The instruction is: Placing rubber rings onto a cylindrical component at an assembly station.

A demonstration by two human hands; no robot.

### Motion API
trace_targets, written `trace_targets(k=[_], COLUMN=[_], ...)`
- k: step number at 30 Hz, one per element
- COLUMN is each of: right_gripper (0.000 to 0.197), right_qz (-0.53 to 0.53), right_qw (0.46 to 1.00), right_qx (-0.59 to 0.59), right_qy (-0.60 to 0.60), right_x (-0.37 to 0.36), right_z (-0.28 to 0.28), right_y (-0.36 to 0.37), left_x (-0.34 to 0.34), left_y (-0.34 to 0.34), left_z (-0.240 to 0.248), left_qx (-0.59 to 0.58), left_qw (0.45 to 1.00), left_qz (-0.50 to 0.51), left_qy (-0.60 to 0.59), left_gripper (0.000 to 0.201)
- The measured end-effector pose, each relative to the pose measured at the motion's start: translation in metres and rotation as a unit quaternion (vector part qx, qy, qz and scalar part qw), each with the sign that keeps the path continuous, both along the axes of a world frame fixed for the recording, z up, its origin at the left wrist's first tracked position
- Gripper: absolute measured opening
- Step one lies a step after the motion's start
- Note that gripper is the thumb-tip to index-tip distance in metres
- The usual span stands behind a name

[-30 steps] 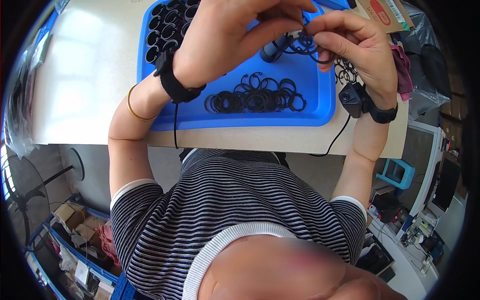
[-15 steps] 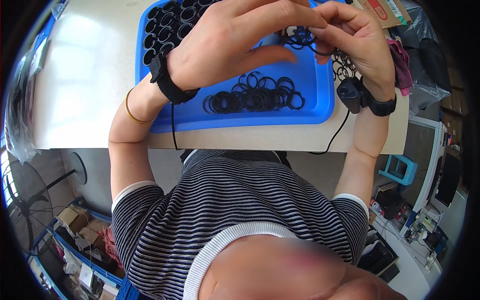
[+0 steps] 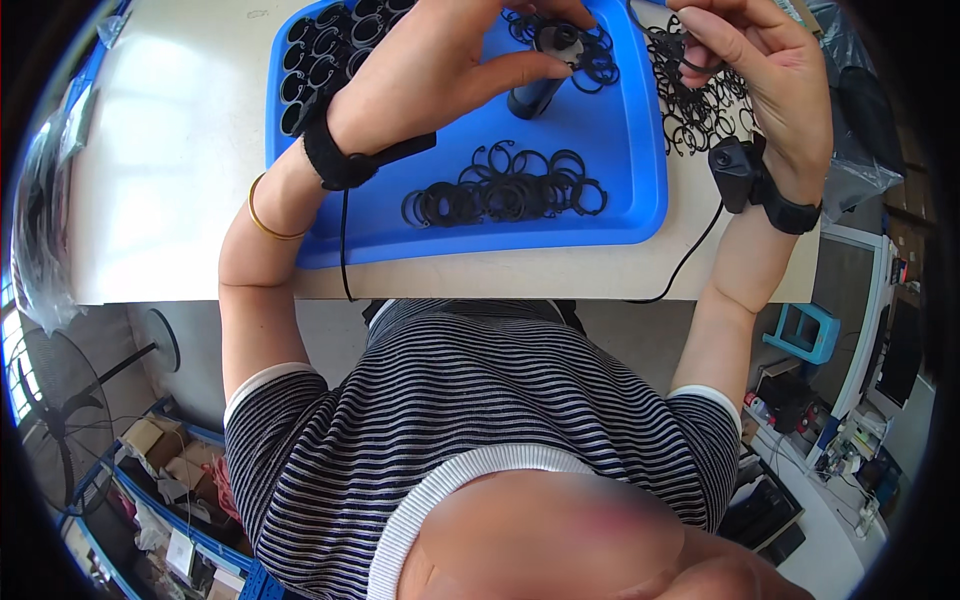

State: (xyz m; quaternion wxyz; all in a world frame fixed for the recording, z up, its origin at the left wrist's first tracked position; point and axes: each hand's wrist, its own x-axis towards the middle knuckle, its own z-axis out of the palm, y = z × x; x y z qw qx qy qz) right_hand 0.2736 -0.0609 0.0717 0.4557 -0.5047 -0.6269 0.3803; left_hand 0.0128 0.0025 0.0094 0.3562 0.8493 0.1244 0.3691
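Observation:
My left hand (image 3: 465, 75) has its thumb and fingers around the top of a short black cylinder (image 3: 535, 98) in the blue tray (image 3: 655, 190). The cylinder's top shows a dark round knob on a pale face. Several black snap rings (image 3: 598, 68) lie just right of it, partly covered by my fingers. Over the tray's right edge, my right hand (image 3: 775, 75) pinches a black snap ring (image 3: 703, 66) between thumb and fingers. Below it, a loose heap of snap rings (image 3: 690, 115) lies on the table. Another pile of snap rings (image 3: 505, 195) rests along the tray's near side.
Black ring-shaped parts (image 3: 325, 42) stand in rows at the tray's far left. Clear plastic bags (image 3: 45, 220) hang at the table's left edge. A cable (image 3: 690, 260) runs from my right wrist device (image 3: 735, 172). A blue stool (image 3: 803, 333) stands at right below the table.
My hands have moved apart: the right went rightward with a ring, the left slightly back over the cylinder. The cylinder and the heap of rings on the table now show more.

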Motion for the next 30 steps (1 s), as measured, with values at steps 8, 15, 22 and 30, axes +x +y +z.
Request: trace_targets(k=[8, 15, 22, 30], right_gripper=[0.011, 0.012, 0.014, 0.019], right_qz=[0.007, 0.026, 0.057, 0.120], right_qw=[0.999, 0.999, 0.998, 0.989], right_qx=[-0.032, -0.025, -0.040, -0.054], right_qy=[-0.015, -0.018, -0.003, 0.073], right_x=[-0.007, -0.003, -0.006, -0.021], right_z=[0.001, -0.002, -0.007, -0.016], right_y=[-0.001, 0.002, 0.005, 0.002], left_x=[-0.001, -0.002, 0.000, -0.006], left_y=[0.000, 0.000, -0.002, -0.010], left_z=[0.001, 0.005, 0.006, 0.010], left_qx=[-0.018, -0.047, 0.078, -0.164], left_qw=[0.999, 0.996, 0.995, 0.986], left_qz=[0.023, 0.022, 0.064, 0.012], left_qy=[0.042, 0.070, -0.021, -0.027], left_gripper=[0.066, 0.068, 0.065, 0.040])
